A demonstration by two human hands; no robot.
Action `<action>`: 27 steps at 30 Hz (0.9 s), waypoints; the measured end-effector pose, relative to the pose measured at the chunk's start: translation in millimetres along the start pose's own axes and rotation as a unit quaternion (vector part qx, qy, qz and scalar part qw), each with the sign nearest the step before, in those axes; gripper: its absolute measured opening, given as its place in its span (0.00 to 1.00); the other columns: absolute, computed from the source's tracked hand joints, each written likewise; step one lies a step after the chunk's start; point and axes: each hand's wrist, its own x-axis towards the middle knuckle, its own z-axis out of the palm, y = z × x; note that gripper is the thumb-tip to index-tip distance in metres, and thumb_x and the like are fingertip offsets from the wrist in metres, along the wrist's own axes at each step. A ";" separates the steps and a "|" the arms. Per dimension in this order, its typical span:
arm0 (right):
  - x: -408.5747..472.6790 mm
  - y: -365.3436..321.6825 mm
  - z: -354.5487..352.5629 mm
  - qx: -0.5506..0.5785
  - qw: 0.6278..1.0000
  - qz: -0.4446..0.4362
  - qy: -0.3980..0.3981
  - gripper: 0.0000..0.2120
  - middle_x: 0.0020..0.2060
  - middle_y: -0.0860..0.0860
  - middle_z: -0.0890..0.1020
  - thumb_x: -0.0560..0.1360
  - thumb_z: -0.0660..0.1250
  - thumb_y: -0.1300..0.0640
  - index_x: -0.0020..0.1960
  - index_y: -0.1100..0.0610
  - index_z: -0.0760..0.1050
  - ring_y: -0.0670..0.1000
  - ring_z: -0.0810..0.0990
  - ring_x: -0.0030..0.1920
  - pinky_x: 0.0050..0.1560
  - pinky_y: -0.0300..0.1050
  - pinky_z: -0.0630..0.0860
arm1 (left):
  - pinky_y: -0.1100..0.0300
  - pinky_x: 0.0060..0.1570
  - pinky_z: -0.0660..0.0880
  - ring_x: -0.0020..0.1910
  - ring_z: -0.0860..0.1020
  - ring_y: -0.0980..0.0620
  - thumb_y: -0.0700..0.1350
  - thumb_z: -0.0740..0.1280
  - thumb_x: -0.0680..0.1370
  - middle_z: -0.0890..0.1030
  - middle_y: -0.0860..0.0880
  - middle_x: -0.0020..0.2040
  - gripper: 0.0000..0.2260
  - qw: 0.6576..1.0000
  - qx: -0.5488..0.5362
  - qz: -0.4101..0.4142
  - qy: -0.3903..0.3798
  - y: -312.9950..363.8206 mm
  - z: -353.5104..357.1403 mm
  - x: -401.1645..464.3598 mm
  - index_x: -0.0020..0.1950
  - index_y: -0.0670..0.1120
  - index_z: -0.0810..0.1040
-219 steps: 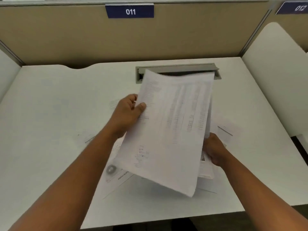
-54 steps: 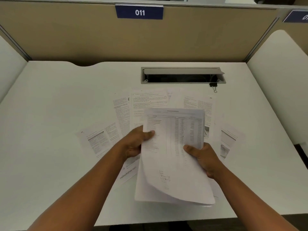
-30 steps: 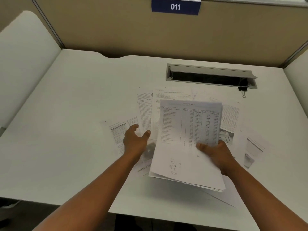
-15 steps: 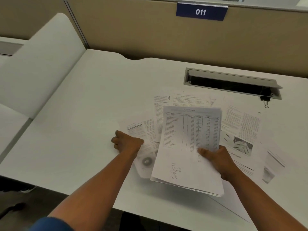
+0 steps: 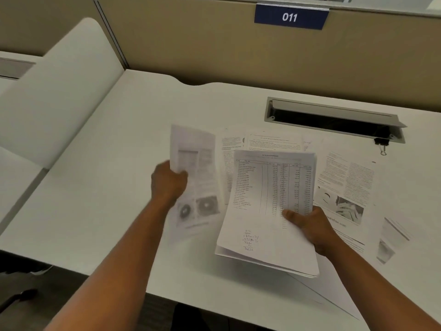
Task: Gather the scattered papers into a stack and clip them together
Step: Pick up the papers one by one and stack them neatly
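Nearest the person, the right hand (image 5: 310,229) grips the gathered stack (image 5: 269,211) by its right edge, thumb pressed on the top sheet, a printed table with handwritten sums near its bottom; the stack hangs just above the desk (image 5: 114,163), long axis running away from the body. Directly to its left, the left hand (image 5: 168,181) has its fingers curled round the left edge of a single blurred sheet (image 5: 194,177), held upright-ish and roughly parallel to the stack. Judging by that, this sheet need only travel rightward onto the pile. Beyond and to the right, loose pages (image 5: 346,182) lie flat on the desk. Farthest off, the black binder clip (image 5: 381,143) sits at the right end of the cable slot (image 5: 334,120), closer to the right hand.
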 end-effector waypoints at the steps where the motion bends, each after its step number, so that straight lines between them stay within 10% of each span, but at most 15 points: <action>1: 0.4 0.5 -0.1 0.000 1.000 0.001 0.001 0.12 0.50 0.50 0.85 0.74 0.74 0.61 0.56 0.53 0.78 0.54 0.85 0.48 0.43 0.46 0.83 | 0.60 0.46 0.72 0.52 0.82 0.43 0.40 0.68 0.77 0.84 0.41 0.56 0.13 0.999 0.027 0.039 -0.003 18.7 -16.2 -0.3 0.61 0.41 0.82; 5: -0.3 1.5 2.1 0.005 1.000 0.004 0.006 0.11 0.50 0.51 0.85 0.74 0.74 0.60 0.55 0.52 0.79 0.54 0.85 0.47 0.42 0.46 0.83 | 0.61 0.44 0.71 0.45 0.81 0.47 0.42 0.70 0.78 0.82 0.48 0.50 0.12 0.984 0.076 0.159 -0.003 86.4 -74.7 -11.1 0.61 0.43 0.81; 13: -4.6 -1.6 5.2 0.026 1.000 0.008 0.010 0.13 0.50 0.54 0.87 0.73 0.75 0.61 0.58 0.58 0.81 0.52 0.87 0.44 0.39 0.45 0.83 | 0.53 0.46 0.83 0.51 0.86 0.46 0.37 0.75 0.68 0.87 0.44 0.53 0.19 0.917 -0.253 0.133 -0.280 116.2 -92.6 -23.5 0.59 0.40 0.82; 27: -20.6 -14.6 10.1 0.057 0.998 -0.022 -0.022 0.09 0.45 0.52 0.88 0.74 0.73 0.59 0.53 0.58 0.83 0.53 0.88 0.45 0.40 0.44 0.83 | 0.50 0.57 0.79 0.57 0.80 0.46 0.49 0.81 0.68 0.79 0.48 0.60 0.33 0.971 0.020 0.070 -0.229 36.5 63.3 -33.6 0.67 0.48 0.68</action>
